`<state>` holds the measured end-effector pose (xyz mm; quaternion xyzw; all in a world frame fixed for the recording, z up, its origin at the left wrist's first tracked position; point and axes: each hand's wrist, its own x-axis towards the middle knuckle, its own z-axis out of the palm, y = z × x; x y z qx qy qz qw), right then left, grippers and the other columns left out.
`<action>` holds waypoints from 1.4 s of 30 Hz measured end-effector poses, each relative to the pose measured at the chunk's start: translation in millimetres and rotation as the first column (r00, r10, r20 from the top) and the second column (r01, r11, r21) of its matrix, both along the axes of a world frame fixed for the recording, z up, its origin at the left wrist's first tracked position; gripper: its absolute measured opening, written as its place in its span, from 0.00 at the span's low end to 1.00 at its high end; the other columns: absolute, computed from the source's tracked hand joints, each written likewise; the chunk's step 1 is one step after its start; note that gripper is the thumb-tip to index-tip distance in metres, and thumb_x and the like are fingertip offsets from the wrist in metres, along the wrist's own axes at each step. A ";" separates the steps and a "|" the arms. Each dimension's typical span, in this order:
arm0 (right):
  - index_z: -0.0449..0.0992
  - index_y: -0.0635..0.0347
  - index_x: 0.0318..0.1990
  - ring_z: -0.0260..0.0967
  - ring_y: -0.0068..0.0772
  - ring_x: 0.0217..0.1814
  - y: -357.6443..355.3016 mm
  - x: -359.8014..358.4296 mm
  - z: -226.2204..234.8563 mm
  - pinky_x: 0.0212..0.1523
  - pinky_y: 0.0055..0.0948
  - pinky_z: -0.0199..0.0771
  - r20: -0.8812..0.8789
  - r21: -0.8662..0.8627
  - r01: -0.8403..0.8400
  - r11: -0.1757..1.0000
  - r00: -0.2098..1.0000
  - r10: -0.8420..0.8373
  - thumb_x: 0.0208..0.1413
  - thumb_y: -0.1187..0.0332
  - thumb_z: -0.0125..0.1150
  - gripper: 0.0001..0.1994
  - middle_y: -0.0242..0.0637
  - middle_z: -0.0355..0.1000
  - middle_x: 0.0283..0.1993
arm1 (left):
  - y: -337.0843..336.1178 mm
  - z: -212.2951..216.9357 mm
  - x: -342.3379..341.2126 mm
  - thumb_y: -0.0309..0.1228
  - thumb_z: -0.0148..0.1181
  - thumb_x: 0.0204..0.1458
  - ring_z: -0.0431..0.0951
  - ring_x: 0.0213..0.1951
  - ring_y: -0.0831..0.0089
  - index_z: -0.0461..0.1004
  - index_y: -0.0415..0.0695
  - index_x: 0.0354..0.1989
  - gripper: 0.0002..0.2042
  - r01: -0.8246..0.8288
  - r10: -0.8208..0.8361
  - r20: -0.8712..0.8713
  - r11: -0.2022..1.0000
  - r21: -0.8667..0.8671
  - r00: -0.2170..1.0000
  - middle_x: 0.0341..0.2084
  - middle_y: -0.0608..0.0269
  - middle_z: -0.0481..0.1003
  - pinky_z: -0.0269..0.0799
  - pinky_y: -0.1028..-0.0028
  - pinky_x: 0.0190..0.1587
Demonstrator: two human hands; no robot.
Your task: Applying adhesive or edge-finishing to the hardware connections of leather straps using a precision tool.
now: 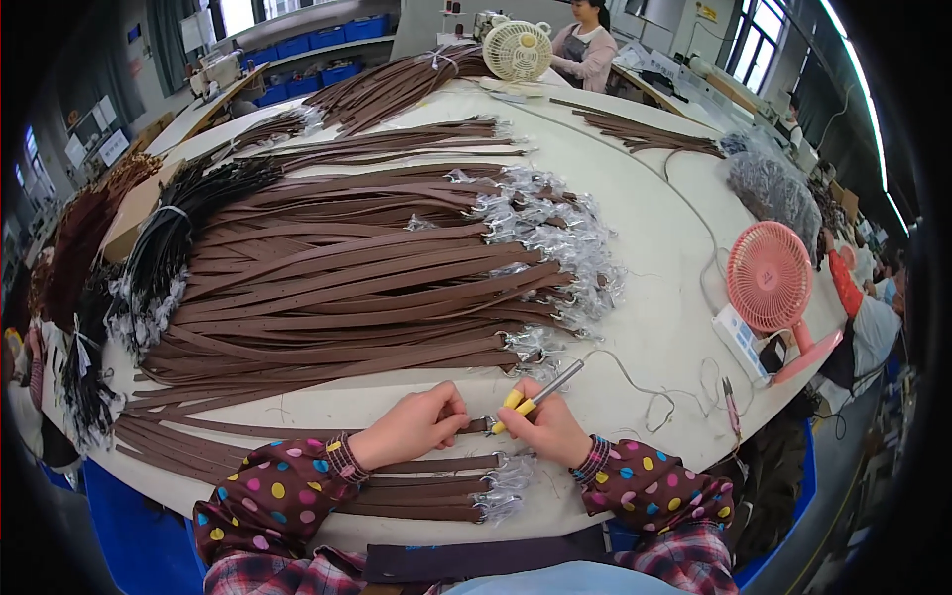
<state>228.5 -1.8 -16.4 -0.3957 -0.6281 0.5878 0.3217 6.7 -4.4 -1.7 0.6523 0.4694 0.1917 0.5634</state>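
Note:
My left hand (pixel 415 426) pinches a brown leather strap (pixel 436 463) near its end, on the white table (pixel 650 327). My right hand (pixel 550 428) grips a small tool with a yellow handle and a metal shaft (pixel 540 389), its tip down at the strap's end between my two hands. Several more brown straps with plastic-wrapped metal clasps (pixel 501 491) lie under my wrists at the table's near edge.
A big pile of brown straps (pixel 347 288) with wrapped clasps (pixel 555 248) fills the table's middle; black straps (pixel 164 248) lie at the left. A pink desk fan (pixel 772 283), loose thread and small snips (pixel 731 402) sit at the right. A white fan (pixel 517 50) and another person (pixel 585 45) are at the far end.

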 end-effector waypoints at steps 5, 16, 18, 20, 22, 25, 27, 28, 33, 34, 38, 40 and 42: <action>0.65 0.61 0.35 0.66 0.15 0.27 2.5 10.3 1.6 0.27 0.19 0.65 -0.003 0.049 -0.039 0.998 0.999 0.039 0.57 0.65 0.58 0.10 0.31 0.72 0.27 | 2.4 2.3 6.2 0.30 0.54 0.57 0.75 0.24 0.79 0.64 0.40 0.35 0.08 -0.043 0.044 0.009 0.997 -0.071 0.999 0.25 0.63 0.74 0.72 0.78 0.26; 0.66 0.62 0.35 0.69 0.16 0.28 2.8 6.8 4.8 0.28 0.18 0.68 0.004 0.011 -0.059 0.998 0.998 0.059 0.57 0.67 0.58 0.09 0.33 0.74 0.28 | 4.3 2.8 2.1 0.30 0.54 0.57 0.75 0.23 0.78 0.63 0.39 0.35 0.08 -0.044 0.044 -0.001 0.998 -0.051 0.999 0.23 0.63 0.74 0.71 0.77 0.26; 0.66 0.62 0.35 0.69 0.16 0.28 1.7 6.4 2.4 0.28 0.18 0.68 -0.026 0.003 -0.024 1.000 0.999 0.025 0.57 0.67 0.58 0.09 0.32 0.74 0.28 | 5.8 4.3 2.4 0.30 0.54 0.57 0.75 0.23 0.77 0.64 0.39 0.35 0.08 -0.002 0.002 -0.007 0.998 -0.057 1.000 0.23 0.63 0.73 0.71 0.77 0.26; 0.66 0.62 0.35 0.68 0.15 0.28 2.0 5.9 1.7 0.27 0.18 0.67 -0.030 -0.007 -0.031 0.999 0.999 0.031 0.56 0.67 0.58 0.09 0.32 0.73 0.28 | 4.4 4.3 2.1 0.29 0.54 0.57 0.75 0.23 0.77 0.64 0.39 0.35 0.08 -0.011 0.011 -0.005 0.998 -0.060 1.000 0.23 0.63 0.73 0.71 0.77 0.26; 0.66 0.62 0.34 0.68 0.15 0.28 1.5 4.5 1.2 0.27 0.18 0.67 -0.040 -0.019 -0.021 1.000 0.999 0.020 0.56 0.68 0.58 0.09 0.31 0.73 0.28 | 3.7 3.4 0.7 0.29 0.54 0.57 0.75 0.23 0.77 0.64 0.39 0.35 0.08 -0.003 0.003 -0.007 0.998 -0.063 1.000 0.23 0.63 0.73 0.71 0.77 0.26; 0.66 0.62 0.34 0.67 0.15 0.27 3.1 4.7 3.1 0.26 0.18 0.66 -0.010 -0.016 -0.025 1.000 1.000 0.025 0.56 0.68 0.58 0.09 0.31 0.73 0.27 | 3.4 -0.4 0.2 0.29 0.54 0.57 0.75 0.23 0.77 0.64 0.38 0.35 0.08 -0.008 0.009 0.015 0.998 -0.062 1.000 0.23 0.63 0.73 0.71 0.77 0.26; 0.66 0.62 0.34 0.66 0.15 0.26 4.3 6.9 2.2 0.25 0.18 0.65 0.019 0.022 -0.037 0.999 0.999 0.036 0.56 0.67 0.58 0.09 0.31 0.72 0.26 | 4.1 -2.2 2.5 0.30 0.54 0.57 0.74 0.22 0.77 0.64 0.39 0.35 0.08 -0.030 0.031 0.028 0.998 -0.050 0.999 0.22 0.63 0.73 0.71 0.77 0.25; 0.66 0.62 0.34 0.66 0.15 0.26 3.8 6.3 0.8 0.25 0.18 0.65 0.020 0.025 -0.021 0.999 1.000 0.021 0.56 0.67 0.58 0.09 0.31 0.72 0.26 | 4.6 -3.9 1.9 0.30 0.54 0.57 0.74 0.22 0.77 0.64 0.39 0.35 0.08 -0.015 0.016 0.028 0.999 -0.047 0.999 0.22 0.63 0.73 0.71 0.77 0.25; 0.66 0.61 0.34 0.66 0.14 0.28 4.1 3.7 2.1 0.28 0.17 0.64 -0.056 0.041 -0.030 0.999 0.998 0.032 0.57 0.67 0.58 0.09 0.30 0.71 0.28 | 4.3 -3.6 1.3 0.29 0.55 0.57 0.74 0.23 0.80 0.64 0.39 0.34 0.08 -0.041 0.041 -0.008 0.996 -0.078 0.999 0.22 0.63 0.73 0.71 0.79 0.25; 0.66 0.61 0.34 0.66 0.14 0.28 4.9 4.8 1.0 0.28 0.17 0.64 -0.059 0.054 -0.020 0.998 0.998 0.024 0.57 0.67 0.58 0.09 0.30 0.71 0.28 | 4.4 -1.6 2.7 0.29 0.55 0.57 0.74 0.23 0.80 0.64 0.39 0.34 0.08 -0.032 0.032 -0.010 0.997 -0.065 0.999 0.22 0.63 0.73 0.71 0.79 0.25; 0.66 0.61 0.34 0.68 0.15 0.30 7.6 8.4 -3.6 0.28 0.17 0.65 0.018 0.065 -0.039 0.997 0.999 0.038 0.57 0.67 0.58 0.09 0.31 0.72 0.28 | 6.2 0.2 7.4 0.29 0.55 0.57 0.73 0.23 0.81 0.64 0.39 0.34 0.07 -0.046 0.047 0.007 0.996 -0.080 0.999 0.22 0.65 0.72 0.70 0.80 0.25; 0.66 0.61 0.34 0.68 0.15 0.30 8.2 8.3 -4.3 0.29 0.17 0.66 0.046 0.084 -0.044 0.996 0.998 0.040 0.57 0.67 0.57 0.09 0.31 0.72 0.28 | 5.9 1.3 7.4 0.29 0.55 0.57 0.73 0.23 0.82 0.64 0.39 0.34 0.07 -0.047 0.047 0.000 0.996 -0.075 0.999 0.22 0.66 0.72 0.70 0.81 0.25; 0.66 0.62 0.34 0.69 0.16 0.31 8.6 7.1 -7.5 0.29 0.18 0.67 0.026 0.115 -0.036 0.993 0.999 0.034 0.57 0.67 0.57 0.09 0.32 0.72 0.28 | 6.4 1.2 7.4 0.29 0.54 0.57 0.73 0.23 0.82 0.64 0.39 0.34 0.07 -0.048 0.049 0.008 0.996 -0.076 0.999 0.22 0.66 0.72 0.71 0.80 0.25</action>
